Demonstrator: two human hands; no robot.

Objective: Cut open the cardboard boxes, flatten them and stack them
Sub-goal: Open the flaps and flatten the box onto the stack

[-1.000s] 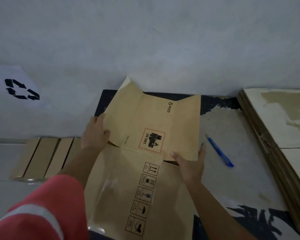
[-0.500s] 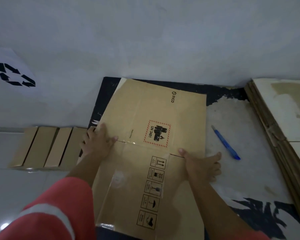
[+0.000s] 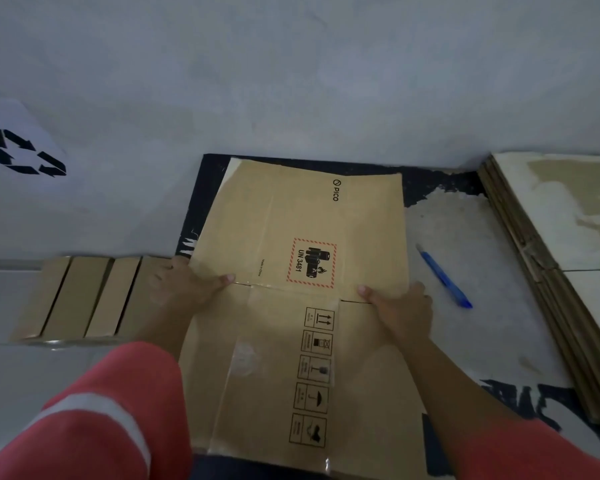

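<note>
Head view, flattened cardboard box, long axis pointing toward wall

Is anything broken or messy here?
Yes. The dark mat under the flattened box is badly worn: right of the box, around the blue pen, its dark surface has peeled off, leaving a big whitish patch.

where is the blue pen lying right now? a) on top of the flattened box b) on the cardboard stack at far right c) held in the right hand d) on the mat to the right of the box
d: the blue pen lies on the worn mat to the right of the flattened box, apart from the right hand.
</note>
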